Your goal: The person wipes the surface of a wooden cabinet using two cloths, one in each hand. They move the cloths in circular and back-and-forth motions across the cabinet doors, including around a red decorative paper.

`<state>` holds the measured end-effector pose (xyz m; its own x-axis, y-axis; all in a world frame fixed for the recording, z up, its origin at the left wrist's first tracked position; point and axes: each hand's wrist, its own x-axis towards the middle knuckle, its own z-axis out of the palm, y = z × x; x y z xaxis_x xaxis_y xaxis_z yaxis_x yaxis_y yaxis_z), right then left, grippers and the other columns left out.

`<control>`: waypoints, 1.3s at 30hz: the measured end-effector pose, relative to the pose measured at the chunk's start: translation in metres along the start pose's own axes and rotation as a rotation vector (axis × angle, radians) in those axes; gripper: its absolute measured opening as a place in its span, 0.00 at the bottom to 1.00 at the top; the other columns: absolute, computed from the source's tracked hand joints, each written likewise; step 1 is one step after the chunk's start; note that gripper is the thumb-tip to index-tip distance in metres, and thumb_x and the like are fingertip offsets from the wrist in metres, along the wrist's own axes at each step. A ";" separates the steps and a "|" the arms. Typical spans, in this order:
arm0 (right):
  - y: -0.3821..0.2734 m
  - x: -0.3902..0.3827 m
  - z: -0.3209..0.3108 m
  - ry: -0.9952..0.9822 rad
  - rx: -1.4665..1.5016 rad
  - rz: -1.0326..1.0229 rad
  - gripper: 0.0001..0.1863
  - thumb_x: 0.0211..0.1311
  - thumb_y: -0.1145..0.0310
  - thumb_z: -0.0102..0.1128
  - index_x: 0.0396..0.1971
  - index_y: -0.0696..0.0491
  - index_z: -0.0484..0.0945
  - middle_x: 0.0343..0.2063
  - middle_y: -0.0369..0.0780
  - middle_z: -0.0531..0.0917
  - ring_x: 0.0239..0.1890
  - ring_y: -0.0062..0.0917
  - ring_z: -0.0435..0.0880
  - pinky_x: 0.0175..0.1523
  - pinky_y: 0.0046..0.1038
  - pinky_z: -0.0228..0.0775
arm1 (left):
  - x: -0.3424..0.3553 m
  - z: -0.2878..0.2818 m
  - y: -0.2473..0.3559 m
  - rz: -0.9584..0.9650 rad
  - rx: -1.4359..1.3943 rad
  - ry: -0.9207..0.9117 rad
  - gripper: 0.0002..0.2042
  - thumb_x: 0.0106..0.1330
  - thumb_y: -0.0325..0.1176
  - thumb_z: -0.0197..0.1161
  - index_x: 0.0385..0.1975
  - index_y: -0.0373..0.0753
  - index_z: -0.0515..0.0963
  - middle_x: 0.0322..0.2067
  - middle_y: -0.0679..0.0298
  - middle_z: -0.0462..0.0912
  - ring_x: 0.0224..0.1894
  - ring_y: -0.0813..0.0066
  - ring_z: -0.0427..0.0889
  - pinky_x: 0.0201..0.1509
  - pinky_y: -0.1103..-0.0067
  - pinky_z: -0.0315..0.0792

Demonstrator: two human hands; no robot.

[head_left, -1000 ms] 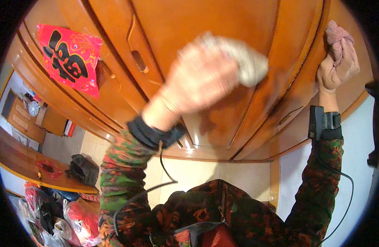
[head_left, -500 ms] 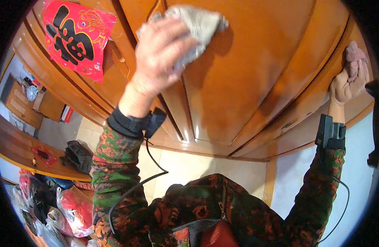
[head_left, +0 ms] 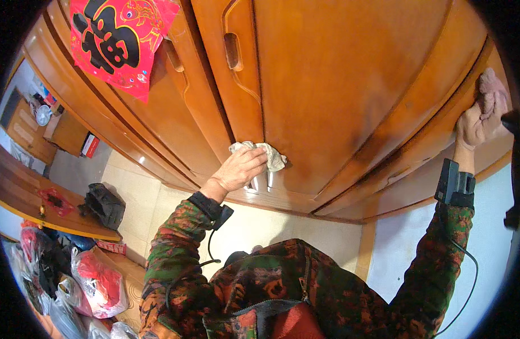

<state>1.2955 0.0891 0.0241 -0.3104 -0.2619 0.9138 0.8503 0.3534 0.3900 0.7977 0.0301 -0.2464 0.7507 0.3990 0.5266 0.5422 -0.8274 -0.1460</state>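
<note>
My left hand [head_left: 241, 168] presses a pale grey-white cloth [head_left: 275, 158] flat against the lower part of an orange-brown wooden wardrobe door [head_left: 339, 96]. The fingers lie over the cloth, which bunches out at both sides. At the right, my right hand [head_left: 476, 125] grips a pinkish cloth [head_left: 491, 93] against the wardrobe's far right side. Above my left hand, a recessed oval handle [head_left: 232, 51] is set in the door. A red square paper decoration [head_left: 123, 42] with a black character and a goldfish hangs on the door to the left.
At the left, an open wooden door [head_left: 73, 214] carries a smaller red decoration, with a black bag [head_left: 103, 204] beside it. Plastic bags [head_left: 99, 282] with red and dark contents pile up at the lower left. Pale tiled floor [head_left: 294, 229] lies below; a white wall [head_left: 407, 248] stands right.
My left hand has swept down the wardrobe door with the pale cloth, uncovering the recessed handle. My right hand stays at the right side with its pinkish cloth. The view has shifted slightly.
</note>
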 end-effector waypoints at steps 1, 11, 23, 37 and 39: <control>-0.002 0.000 0.000 0.012 -0.037 -0.009 0.14 0.62 0.82 0.55 0.48 0.60 0.77 0.46 0.50 0.84 0.53 0.38 0.82 0.63 0.34 0.69 | 0.003 -0.006 -0.001 0.000 -0.007 0.004 0.13 0.51 0.28 0.63 0.39 0.40 0.81 0.49 0.62 0.78 0.60 0.59 0.73 0.61 0.59 0.68; -0.056 0.046 -0.008 0.014 0.111 0.465 0.18 0.56 0.85 0.55 0.47 0.59 0.81 0.42 0.44 0.84 0.36 0.36 0.84 0.46 0.36 0.77 | 0.150 -0.160 -0.046 0.104 0.393 0.841 0.15 0.43 0.24 0.72 0.35 0.40 0.83 0.45 0.60 0.82 0.53 0.54 0.78 0.58 0.63 0.73; -0.126 0.029 0.047 -0.066 0.109 -0.063 0.14 0.51 0.80 0.58 0.39 0.53 0.81 0.44 0.44 0.83 0.52 0.43 0.79 0.58 0.44 0.71 | 0.205 -0.173 -0.058 0.156 0.399 0.874 0.16 0.42 0.27 0.71 0.35 0.46 0.84 0.43 0.66 0.85 0.50 0.61 0.82 0.55 0.65 0.75; -0.190 0.010 0.021 -0.417 0.938 0.512 0.04 0.53 0.68 0.60 0.24 0.51 0.81 0.26 0.38 0.82 0.32 0.33 0.82 0.45 0.32 0.75 | 0.204 -0.166 -0.061 0.164 0.389 0.903 0.13 0.45 0.28 0.70 0.34 0.47 0.84 0.44 0.68 0.84 0.51 0.64 0.81 0.54 0.65 0.74; -0.158 0.066 0.036 -0.199 0.463 0.032 0.09 0.54 0.74 0.61 0.37 0.54 0.81 0.36 0.43 0.83 0.39 0.40 0.82 0.49 0.36 0.74 | 0.203 -0.168 -0.061 0.165 0.370 0.896 0.13 0.45 0.28 0.70 0.34 0.46 0.84 0.44 0.67 0.84 0.51 0.64 0.81 0.54 0.65 0.74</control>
<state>1.1253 0.0478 0.0265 -0.4009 -0.0838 0.9123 0.5966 0.7318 0.3294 0.8541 0.0951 0.0097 0.3463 -0.2843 0.8940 0.6553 -0.6086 -0.4474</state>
